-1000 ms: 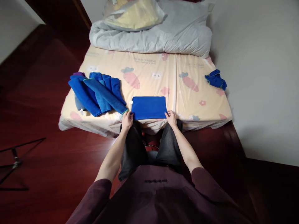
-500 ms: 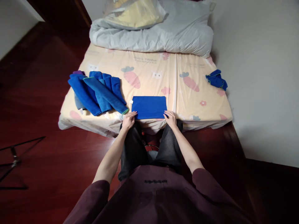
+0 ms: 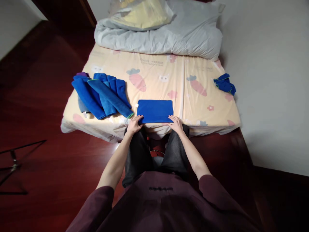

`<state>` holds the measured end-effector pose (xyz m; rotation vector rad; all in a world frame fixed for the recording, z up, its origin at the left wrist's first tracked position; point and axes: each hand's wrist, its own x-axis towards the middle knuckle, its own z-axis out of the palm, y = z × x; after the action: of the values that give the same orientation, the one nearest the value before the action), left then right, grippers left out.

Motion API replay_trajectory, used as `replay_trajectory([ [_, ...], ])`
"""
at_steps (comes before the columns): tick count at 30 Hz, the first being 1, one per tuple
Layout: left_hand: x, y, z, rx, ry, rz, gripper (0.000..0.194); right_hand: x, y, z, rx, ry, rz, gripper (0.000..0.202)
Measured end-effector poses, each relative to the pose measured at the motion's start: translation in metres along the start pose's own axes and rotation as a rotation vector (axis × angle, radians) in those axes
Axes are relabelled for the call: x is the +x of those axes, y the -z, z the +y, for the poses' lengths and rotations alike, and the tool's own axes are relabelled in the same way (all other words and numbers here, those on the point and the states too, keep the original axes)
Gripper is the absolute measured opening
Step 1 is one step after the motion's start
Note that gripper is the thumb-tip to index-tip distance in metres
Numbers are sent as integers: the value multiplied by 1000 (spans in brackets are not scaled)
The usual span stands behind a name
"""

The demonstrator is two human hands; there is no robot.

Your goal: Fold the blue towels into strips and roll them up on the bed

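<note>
A folded blue cloth (image 3: 155,109) lies flat near the front edge of the bed (image 3: 154,77), a small white tag at its left side. My left hand (image 3: 135,124) pinches the cloth's near left corner. At the near right corner, my right hand (image 3: 176,124) has its fingers closed on the cloth's edge. Left of the cloth is a pile of rolled blue cloths (image 3: 102,96), some trimmed in green, with a bit of purple at the back. A crumpled blue cloth (image 3: 225,84) rests at the bed's right edge.
A rolled grey-white quilt (image 3: 156,40) spans the back of the bed, with a yellow item in a clear bag (image 3: 147,16) on it. The wall (image 3: 270,80) borders the bed on the right. Black stand legs (image 3: 14,166) rest on the floor at far left.
Both hands have shifted slightly inward along the near edge of the cloth. The whole view has moved a little.
</note>
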<state>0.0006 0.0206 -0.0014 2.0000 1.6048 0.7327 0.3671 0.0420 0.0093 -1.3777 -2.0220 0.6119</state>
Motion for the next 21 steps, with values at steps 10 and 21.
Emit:
replay_trajectory([
  [10,1,-1,-9,-34,-34,27,62,1,-2,4,-17,-25,29,52],
  [21,0,0,-8,-69,-11,33,73,1,0,2,20,-76,57,59],
])
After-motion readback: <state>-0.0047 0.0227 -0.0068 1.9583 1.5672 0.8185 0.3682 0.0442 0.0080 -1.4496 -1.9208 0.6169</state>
